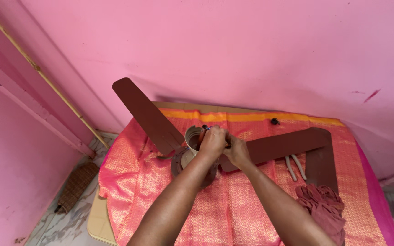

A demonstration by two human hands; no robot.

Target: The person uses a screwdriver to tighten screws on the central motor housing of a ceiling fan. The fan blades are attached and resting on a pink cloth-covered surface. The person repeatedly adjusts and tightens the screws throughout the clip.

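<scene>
A brown ceiling fan lies on a table covered with an orange-pink patterned cloth (233, 214). Its round motor hub (181, 160) carries a beige cup-shaped canopy (192, 136) on the rod. One blade (146, 115) sticks up to the far left, another blade (282, 145) points right. My left hand (212, 143) grips the top of the rod by the canopy, where dark wires show. My right hand (238, 151) is closed beside it, touching the same spot. What the fingers pinch is hidden.
A third loose blade (321, 164) lies at the right, with two grey blade brackets (294, 166) beside it and a crumpled reddish rag (324, 207) in front. A small black part (275, 121) sits near the wall. A woven brush (75, 186) lies on the floor left.
</scene>
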